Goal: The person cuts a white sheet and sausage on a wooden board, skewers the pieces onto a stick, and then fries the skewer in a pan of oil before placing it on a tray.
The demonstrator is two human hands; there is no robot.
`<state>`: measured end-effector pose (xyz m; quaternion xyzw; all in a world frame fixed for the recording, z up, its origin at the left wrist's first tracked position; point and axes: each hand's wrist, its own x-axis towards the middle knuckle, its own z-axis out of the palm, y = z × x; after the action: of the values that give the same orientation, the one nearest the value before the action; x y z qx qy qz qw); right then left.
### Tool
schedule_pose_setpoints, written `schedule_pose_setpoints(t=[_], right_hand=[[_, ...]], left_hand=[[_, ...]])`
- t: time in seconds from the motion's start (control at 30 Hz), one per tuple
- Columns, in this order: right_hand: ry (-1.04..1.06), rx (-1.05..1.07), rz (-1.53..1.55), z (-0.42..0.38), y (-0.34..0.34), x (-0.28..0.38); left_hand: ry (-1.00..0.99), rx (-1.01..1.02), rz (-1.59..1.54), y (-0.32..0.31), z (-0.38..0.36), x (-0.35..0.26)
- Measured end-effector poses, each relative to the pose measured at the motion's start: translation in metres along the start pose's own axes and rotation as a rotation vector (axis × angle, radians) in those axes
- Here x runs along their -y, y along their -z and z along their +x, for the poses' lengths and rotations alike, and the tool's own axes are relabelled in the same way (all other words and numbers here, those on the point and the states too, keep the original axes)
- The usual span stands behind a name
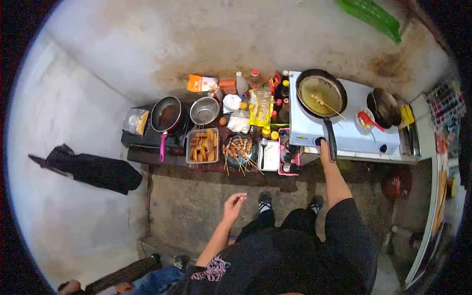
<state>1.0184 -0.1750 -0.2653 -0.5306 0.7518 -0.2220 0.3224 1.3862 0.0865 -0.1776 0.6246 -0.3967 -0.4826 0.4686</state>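
My right hand (323, 143) is at the front of the white gas stove (359, 135), at its left knob and beside the black handle of the frying pan (305, 93); its fingers are mostly hidden. In the pan one skewer (334, 110) lies in yellowish oil, its stick over the rim. My left hand (235, 204) hangs over the floor in front of the counter, fingers curled together, and what they hold, if anything, is too small to name. Nearest to it are a black plate of skewers (239, 147) and a white tray (270, 160) with a spoon.
On the stove's right are a bowl with a red spoon (365, 119) and a dark wok (386, 108). Leftward stand a container of fried pieces (202, 146), a strainer (204, 111) and a pink-handled pan (166, 114). Part of another person (152, 282) shows at bottom left.
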Motion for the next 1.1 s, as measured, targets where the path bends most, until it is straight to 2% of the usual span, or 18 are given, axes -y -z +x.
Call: schedule_pose_setpoints(t=[0.03, 0.13, 0.2, 0.27, 0.33, 0.47, 0.5, 0.6, 0.77, 0.87, 0.97, 1.1], right_hand=[[0.124, -0.011, -0.077, 0.002, -0.002, -0.005], [0.122, -0.177, 0.314, -0.009, -0.007, -0.004], [0.051, -0.171, 0.736, -0.028, -0.003, 0.018], [0.118, -0.123, 0.529, -0.030, 0.007, 0.022], [0.113, -0.125, 0.473, -0.028, 0.007, 0.019], [0.200, -0.105, 0.225, -0.015, 0.000, -0.005], [0.110, -0.056, 0.471, -0.003, -0.017, -0.023], [0.116, -0.109, 0.563, -0.001, -0.021, -0.027], [0.103, -0.183, 0.482, -0.003, -0.024, -0.023], [-0.015, -0.133, 0.503, -0.007, -0.020, -0.022], [-0.022, -0.153, 0.456, -0.006, -0.022, -0.023], [-0.001, -0.153, 0.552, 0.001, -0.032, -0.032]], left_hand=[[0.007, 0.026, -0.042, -0.001, 0.002, 0.009], [0.027, 0.041, 0.024, -0.002, -0.001, 0.008], [0.006, 0.040, 0.013, -0.004, -0.005, 0.007], [0.030, 0.048, -0.018, -0.005, -0.008, 0.004], [0.107, 0.062, -0.060, -0.002, -0.013, 0.000], [0.093, 0.061, 0.037, 0.006, -0.015, 0.004], [0.076, 0.061, 0.054, 0.006, -0.015, 0.001], [0.046, 0.080, 0.065, 0.007, -0.013, -0.002], [0.076, 0.107, 0.108, 0.000, -0.008, -0.015], [0.054, 0.130, 0.142, -0.008, -0.005, -0.026], [0.006, 0.166, 0.142, -0.007, -0.001, -0.019], [0.016, 0.175, 0.130, -0.004, -0.001, -0.012]])
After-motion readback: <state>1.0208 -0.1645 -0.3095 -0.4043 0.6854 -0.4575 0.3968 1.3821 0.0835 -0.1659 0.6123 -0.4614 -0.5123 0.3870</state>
